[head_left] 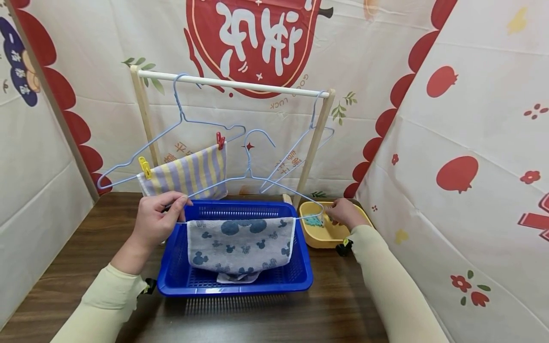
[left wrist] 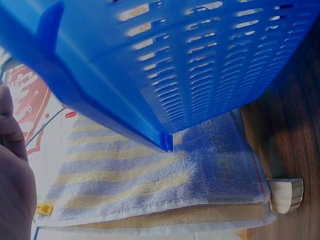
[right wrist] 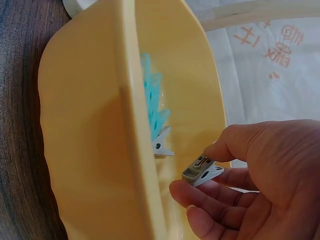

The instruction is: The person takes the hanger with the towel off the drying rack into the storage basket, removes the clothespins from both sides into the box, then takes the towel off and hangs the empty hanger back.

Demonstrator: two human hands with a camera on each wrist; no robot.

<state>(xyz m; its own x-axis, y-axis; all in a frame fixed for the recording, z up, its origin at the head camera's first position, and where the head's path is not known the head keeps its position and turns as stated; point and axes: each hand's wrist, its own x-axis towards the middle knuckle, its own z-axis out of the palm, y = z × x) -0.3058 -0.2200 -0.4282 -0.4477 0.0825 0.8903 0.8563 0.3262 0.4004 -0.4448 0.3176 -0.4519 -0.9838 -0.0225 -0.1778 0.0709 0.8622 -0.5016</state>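
Observation:
My left hand [head_left: 157,218] pinches the left end of a blue wire hanger [head_left: 249,177], holding it over the blue basket [head_left: 236,289]. Draped over the hanger's lower bar is a grey towel [head_left: 240,245] with dark mouse-head prints. At the yellow tray [head_left: 326,243] on the right, my right hand [head_left: 345,213] holds a white clothespin [right wrist: 202,170] between thumb and fingers, as the right wrist view shows. Teal clothespins [right wrist: 152,100] and another white clothespin [right wrist: 161,142] lie in the tray.
Behind the basket stands a rack with a white rail [head_left: 240,85]. From it hang a hanger [head_left: 182,114] bearing a striped towel [head_left: 193,171] with a yellow clothespin [head_left: 145,167] and a red clothespin [head_left: 220,141], and a bare hanger [head_left: 312,126] at right.

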